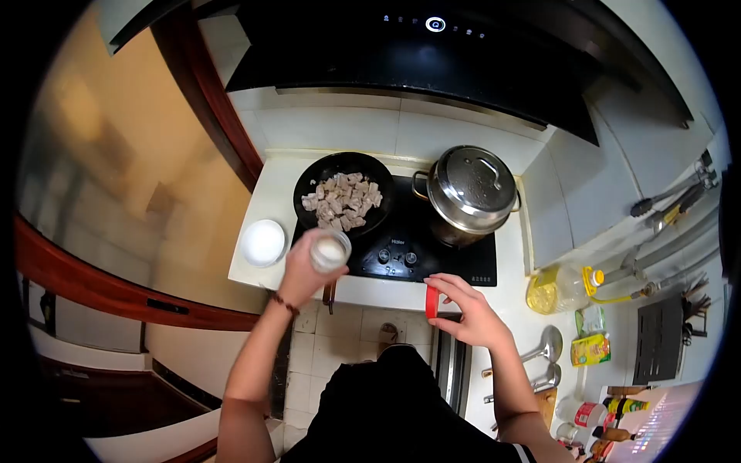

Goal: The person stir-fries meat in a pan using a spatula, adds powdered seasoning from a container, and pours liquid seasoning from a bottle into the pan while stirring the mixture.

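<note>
My left hand (302,272) is wrapped round a clear open jar (330,251) with pale contents, just below the black pan. In my right hand (472,315) a red lid (431,302) is pinched upright between thumb and fingers, in front of the stove's front edge. Chunks of pale meat (343,201) lie in the black pan (380,171) on the left of the stove. The pan's handle (329,295) points toward me, partly hidden by my left hand and the jar.
A lidded steel pot (472,189) stands on the stove's right side. A white bowl (263,243) sits at the counter's left. To the right are an oil bottle (552,290), ladles (551,344), a yellow packet (591,350) and several condiment bottles. The range hood (417,62) hangs above.
</note>
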`<state>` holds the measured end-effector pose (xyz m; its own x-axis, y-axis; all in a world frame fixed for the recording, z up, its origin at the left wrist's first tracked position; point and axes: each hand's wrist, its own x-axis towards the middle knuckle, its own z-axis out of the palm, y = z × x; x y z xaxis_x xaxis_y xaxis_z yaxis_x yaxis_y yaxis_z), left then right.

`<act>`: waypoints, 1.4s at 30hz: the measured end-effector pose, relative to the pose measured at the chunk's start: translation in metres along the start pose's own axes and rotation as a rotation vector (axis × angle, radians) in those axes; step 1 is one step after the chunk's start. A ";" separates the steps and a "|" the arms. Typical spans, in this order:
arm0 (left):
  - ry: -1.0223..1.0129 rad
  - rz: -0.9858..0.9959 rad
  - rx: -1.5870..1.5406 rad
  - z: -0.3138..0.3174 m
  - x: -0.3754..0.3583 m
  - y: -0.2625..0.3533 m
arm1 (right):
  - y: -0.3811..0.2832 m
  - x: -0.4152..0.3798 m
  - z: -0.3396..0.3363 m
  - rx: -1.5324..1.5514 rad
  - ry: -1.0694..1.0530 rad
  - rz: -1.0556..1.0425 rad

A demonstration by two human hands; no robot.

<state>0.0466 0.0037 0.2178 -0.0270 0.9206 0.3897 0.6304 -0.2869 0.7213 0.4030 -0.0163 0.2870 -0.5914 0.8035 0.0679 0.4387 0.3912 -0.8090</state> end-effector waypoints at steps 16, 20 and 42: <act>-0.223 0.101 0.390 -0.013 0.169 -0.207 | 0.038 0.052 0.011 0.083 0.103 0.228; -0.289 0.091 0.441 -0.022 0.182 -0.219 | 0.031 0.064 0.021 0.071 0.101 0.237; -0.385 0.119 0.333 0.016 0.232 -0.221 | 0.015 0.076 0.025 0.030 0.180 0.292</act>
<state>-0.0866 0.2847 0.1401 0.3076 0.9355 0.1739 0.8259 -0.3533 0.4395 0.3477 0.0389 0.2652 -0.3133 0.9471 -0.0694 0.5498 0.1214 -0.8264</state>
